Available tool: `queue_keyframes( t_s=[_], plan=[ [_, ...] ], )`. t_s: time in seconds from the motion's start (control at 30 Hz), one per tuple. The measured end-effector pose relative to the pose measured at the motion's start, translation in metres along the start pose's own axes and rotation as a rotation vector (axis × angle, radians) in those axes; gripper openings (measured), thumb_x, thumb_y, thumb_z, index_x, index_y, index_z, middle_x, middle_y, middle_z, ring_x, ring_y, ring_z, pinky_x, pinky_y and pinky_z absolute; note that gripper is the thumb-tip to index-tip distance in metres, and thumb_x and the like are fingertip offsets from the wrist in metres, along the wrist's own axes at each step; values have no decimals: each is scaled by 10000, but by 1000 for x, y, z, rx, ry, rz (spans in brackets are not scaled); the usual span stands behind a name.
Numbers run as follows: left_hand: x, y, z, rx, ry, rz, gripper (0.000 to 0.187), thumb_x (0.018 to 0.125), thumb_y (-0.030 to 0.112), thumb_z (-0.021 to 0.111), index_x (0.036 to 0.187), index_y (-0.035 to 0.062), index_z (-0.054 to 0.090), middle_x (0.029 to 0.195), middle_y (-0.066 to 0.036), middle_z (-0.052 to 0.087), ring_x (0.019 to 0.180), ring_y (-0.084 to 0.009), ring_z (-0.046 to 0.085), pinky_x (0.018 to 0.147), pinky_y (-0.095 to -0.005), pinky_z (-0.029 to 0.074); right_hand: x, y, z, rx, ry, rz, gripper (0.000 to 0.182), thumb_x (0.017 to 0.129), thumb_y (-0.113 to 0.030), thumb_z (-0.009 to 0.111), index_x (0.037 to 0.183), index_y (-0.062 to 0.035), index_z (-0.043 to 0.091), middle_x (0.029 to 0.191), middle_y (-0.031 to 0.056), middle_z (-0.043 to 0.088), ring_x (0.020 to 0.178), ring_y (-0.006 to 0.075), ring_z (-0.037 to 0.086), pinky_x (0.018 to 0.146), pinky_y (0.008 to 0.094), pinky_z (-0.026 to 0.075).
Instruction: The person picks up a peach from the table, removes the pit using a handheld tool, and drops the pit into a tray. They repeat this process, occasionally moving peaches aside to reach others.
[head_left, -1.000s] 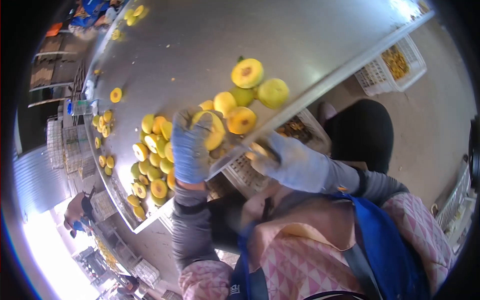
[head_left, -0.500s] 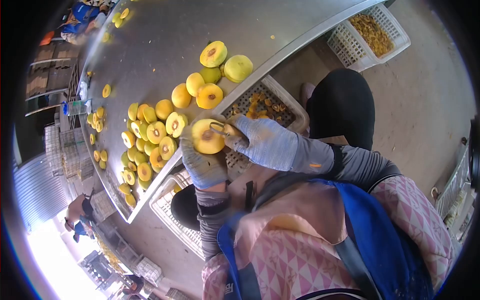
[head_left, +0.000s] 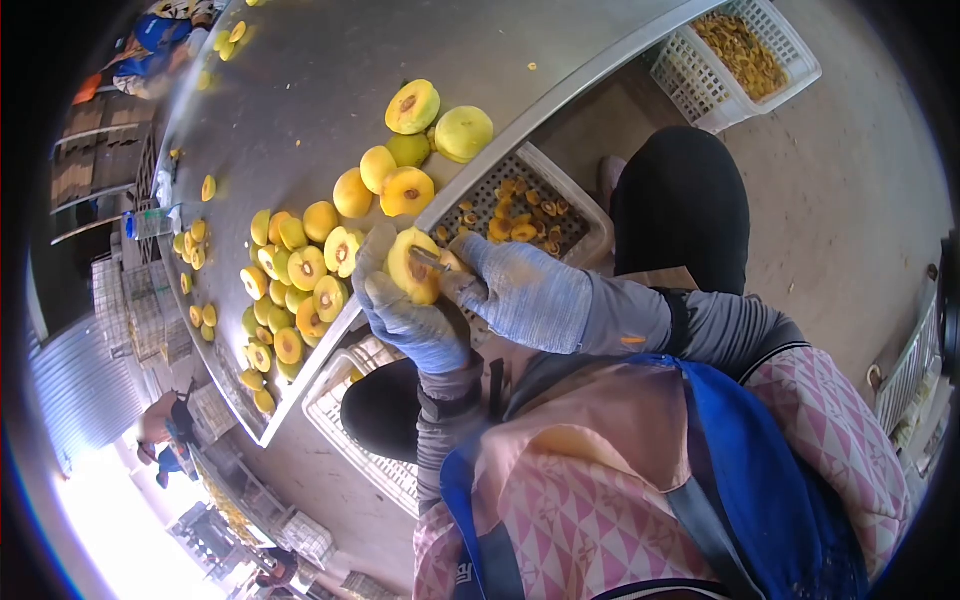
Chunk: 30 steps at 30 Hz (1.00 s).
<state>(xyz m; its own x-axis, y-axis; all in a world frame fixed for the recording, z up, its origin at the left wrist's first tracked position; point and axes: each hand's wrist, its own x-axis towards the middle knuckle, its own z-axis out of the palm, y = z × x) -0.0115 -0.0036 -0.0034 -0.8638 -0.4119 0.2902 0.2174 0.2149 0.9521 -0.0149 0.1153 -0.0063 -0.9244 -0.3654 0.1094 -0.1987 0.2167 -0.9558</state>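
Note:
Both hands wear grey-blue gloves. My left hand [head_left: 410, 315] is wrapped round a halved yellow fruit [head_left: 408, 268], its cut face turned toward my right hand. My right hand [head_left: 525, 285] grips a small metal pitting tool [head_left: 430, 259], whose curved end touches the cut face at the brown centre. Just past my hands, on the metal table [head_left: 310, 80], lie halved and whole yellow-green fruits [head_left: 407, 191]. A crate [head_left: 595, 215] with pits and scraps of fruit stands below the table edge, beside my hands.
At the upper right, a white crate [head_left: 700, 85] holds many brown-orange scraps. Another white crate [head_left: 385, 470] is beneath the table's near corner. A person in blue [head_left: 155, 45] is across the table, at the upper left. Another person [head_left: 165, 430] stands at the lower left.
My left hand has tilted the fruit half, turning its cut face more toward the right. The tool's tip now sits at the fruit's centre. The view has shifted slightly.

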Motion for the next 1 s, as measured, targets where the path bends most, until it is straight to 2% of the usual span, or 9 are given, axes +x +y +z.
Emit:
queue_keyframes(
  t_s=[0.27,0.33,0.47,0.57,0.63,0.77,0.83,0.97,1.0],
  plan=[
    [2,-5,-3,574,-30,281,455,1006,364,377,1170,-33,528,1075,-168,616,981,-232,596,895,-353,489,-3,3,2,48,20,-35,283,933,-278,567,1005,-8,525,647,211,572,585,384,601,504,446,469],
    [6,-2,-6,39,-69,-114,498,982,422,415,1142,-34,536,1032,-153,627,916,-219,610,838,-334,506,-3,1,0,-49,-7,-72,278,922,-281,583,981,-16,525,613,191,568,548,378,592,478,450,461],
    [15,8,-7,-79,-154,-290,531,966,467,435,1101,-33,556,1012,-139,632,846,-203,613,779,-311,514,0,-2,-13,-156,-174,-27,394,952,-333,525,1058,46,513,698,226,622,646,388,633,587,444,513],
    [18,10,-16,-342,-176,-648,592,972,525,401,1011,-29,606,931,-131,650,782,-186,604,753,-294,507,-1,-2,-10,-261,-218,-7,354,953,-321,523,1012,27,549,707,222,625,656,392,635,591,438,514],
    [13,1,-17,-289,-128,-568,601,970,531,403,989,-31,615,896,-131,655,770,-185,603,740,-294,506,-4,1,-1,-164,-146,-37,324,940,-302,554,1081,-11,546,662,174,602,572,341,617,485,417,478],
    [7,3,-7,-99,-49,-274,613,971,533,403,946,-35,633,830,-129,669,748,-180,604,714,-291,499,4,12,2,261,-148,-52,294,963,-312,507,993,-31,584,734,197,643,648,364,649,570,420,511],
    [5,0,-8,-91,-72,-243,593,971,518,419,950,-35,635,835,-128,671,749,-181,607,715,-292,498,5,5,-11,720,-571,465,277,971,-304,490,1035,-50,580,735,190,643,677,375,647,602,427,514],
    [4,-3,-4,-13,-77,-212,517,973,458,463,961,-30,635,848,-117,675,740,-181,607,716,-296,498,5,12,-17,825,-683,592,281,974,-316,485,1070,-67,573,752,190,646,706,392,638,631,445,513],
    [4,-4,-2,-14,-76,-205,517,973,458,463,961,-30,635,848,-117,675,740,-181,607,716,-296,498,1,8,-13,418,-424,361,303,971,-343,485,1083,-75,571,768,188,651,712,388,640,634,451,512]
  ],
)
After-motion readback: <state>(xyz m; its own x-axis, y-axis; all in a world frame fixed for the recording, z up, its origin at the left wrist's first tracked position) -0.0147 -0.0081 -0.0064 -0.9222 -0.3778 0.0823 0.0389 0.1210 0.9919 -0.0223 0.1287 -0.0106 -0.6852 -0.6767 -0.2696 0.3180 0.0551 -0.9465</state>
